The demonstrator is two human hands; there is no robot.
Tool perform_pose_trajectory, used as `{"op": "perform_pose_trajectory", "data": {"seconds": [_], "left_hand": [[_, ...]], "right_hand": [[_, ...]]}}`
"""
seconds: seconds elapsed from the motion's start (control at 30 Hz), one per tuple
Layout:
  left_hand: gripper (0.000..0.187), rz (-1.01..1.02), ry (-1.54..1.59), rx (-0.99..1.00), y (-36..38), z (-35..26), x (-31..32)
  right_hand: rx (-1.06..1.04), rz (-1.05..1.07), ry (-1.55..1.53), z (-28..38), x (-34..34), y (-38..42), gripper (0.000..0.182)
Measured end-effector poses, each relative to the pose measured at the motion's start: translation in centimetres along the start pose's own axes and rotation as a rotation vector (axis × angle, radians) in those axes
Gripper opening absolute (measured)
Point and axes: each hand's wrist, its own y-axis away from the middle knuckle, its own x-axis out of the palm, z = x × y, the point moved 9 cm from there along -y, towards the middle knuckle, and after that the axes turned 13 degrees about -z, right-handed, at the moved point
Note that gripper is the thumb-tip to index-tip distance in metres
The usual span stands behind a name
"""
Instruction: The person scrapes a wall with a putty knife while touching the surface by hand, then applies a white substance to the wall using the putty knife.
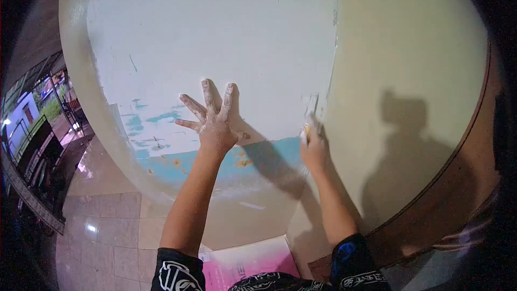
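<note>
My left hand [215, 125] lies flat against the wall with its fingers spread, dusted with white powder, holding nothing. Under and around it is a large white-coated wall area [258, 32], with a turquoise painted band [274, 151] along its lower part. Near the right edge of the white area, my right hand [315, 148] is closed round the handle of a scraper [311, 103]. The scraper's blade points up at the wall. Small turquoise patches [169, 116] show through the white coat left of my left hand.
A cream wall [409, 48] on the right carries my shadow. Below stands a pink and white box [253, 264]. Floor tiles [102, 210] lie at the lower left, beside an opening with a metal railing [21, 129]. A brown edge strip [431, 205] curves along the right.
</note>
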Motion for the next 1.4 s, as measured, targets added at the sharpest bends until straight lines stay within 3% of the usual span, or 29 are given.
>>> {"op": "perform_pose_trajectory", "data": {"seconds": [0.03, 0.07, 0.13, 0.17, 0.2, 0.23, 0.27, 0.33, 0.4, 0.43, 0.53, 0.6, 0.73, 0.77, 0.87, 0.97, 1.0, 1.07, 1.1, 1.2, 1.27, 1.4], "left_hand": [[0.136, 0.020, -0.005, -0.013, 0.1, 0.0, -0.1], [0.135, 0.038, -0.012, -0.025, 0.0, 0.0, 0.0], [0.136, 0.034, -0.018, -0.022, 0.0, 0.1, 0.3], [0.135, 0.030, -0.011, -0.018, 0.0, 0.2, 0.4], [0.135, 0.024, -0.002, -0.016, 0.1, 0.3, 0.6], [0.133, -0.165, 0.010, 0.053, 0.0, 1.0, 1.9], [0.133, -0.166, 0.011, 0.052, 0.0, 0.8, 1.6], [0.131, -0.069, 0.039, 0.006, 0.1, 0.7, 1.2], [0.131, -0.036, 0.018, -0.004, 0.1, 0.2, 0.1], [0.131, -0.003, 0.002, -0.020, 0.1, 0.2, 0.1], [0.132, -0.133, -0.036, 0.029, 0.1, 0.8, 1.5], [0.132, -0.094, -0.013, 0.022, 0.1, 0.7, 1.1], [0.134, 0.020, 0.002, -0.019, 0.1, 0.4, 0.5], [0.135, 0.034, 0.005, -0.033, 0.1, 0.3, 0.4], [0.135, -0.026, 0.006, -0.012, 0.2, 0.6, 0.7], [0.135, -0.003, -0.020, -0.027, 0.2, 0.4, -0.1], [0.135, 0.004, -0.017, -0.035, 0.2, 0.3, -0.1], [0.137, -0.042, 0.030, -0.007, 0.2, 0.6, 0.9], [0.133, -0.036, 0.004, -0.004, 0.4, 0.7, 1.0], [0.127, -0.105, 0.016, 0.052, 0.9, 1.6, 2.4], [0.124, -0.187, 0.058, 0.084, 1.8, 2.1, 2.7], [0.124, -0.143, -0.006, 0.070, 2.2, 1.9, 2.6]], "right_hand": [[-0.217, -0.102, 0.003, -0.5, 0.5, 1.3, 0.056], [-0.228, -0.103, 0.001, -0.1, 0.6, 0.6, 0.056], [-0.021, -0.073, -0.092, -0.6, 0.7, -1.0, 0.054], [-0.247, -0.259, -0.097, 2.7, -2.3, -3.1, 0.050], [-0.241, -0.257, -0.093, 4.2, -3.7, -4.6, 0.050], [0.036, -0.046, -0.049, 3.5, -3.0, -6.1, 0.049], [0.310, 0.164, -0.006, 2.0, -1.8, -5.8, 0.048], [0.237, 0.155, -0.054, 0.1, 0.2, -3.3, 0.050], [-0.235, -0.363, -0.079, 0.2, -1.0, 0.5, 0.043], [-0.246, -0.362, -0.083, 0.4, -1.2, 0.9, 0.043], [-0.191, -0.292, -0.044, 1.0, -2.1, -0.1, 0.045], [0.190, 0.052, -0.053, 0.4, -1.1, -4.7, 0.050], [0.192, 0.006, -0.111, -0.4, -0.4, -3.0, 0.053], [0.019, -0.107, -0.111, -1.5, 0.2, -0.8, 0.056], [-0.109, -0.077, 0.024, -4.6, 2.6, 4.7, 0.057], [-0.033, -0.006, -0.208, -2.9, 1.6, 3.8, 0.056], [-0.016, -0.001, -0.208, -1.1, 0.4, 1.5, 0.056], [0.231, 0.251, -0.125, -0.9, 0.7, -1.2, 0.054], [0.241, 0.252, -0.118, -1.2, 0.6, -0.7, 0.054], [0.118, 0.108, -0.133, -1.7, 1.0, 0.6, 0.054], [-0.184, -0.116, -0.034, -3.6, 1.7, 5.3, 0.052], [-0.182, -0.070, -0.060, -3.5, 1.7, 5.3, 0.054]]}}
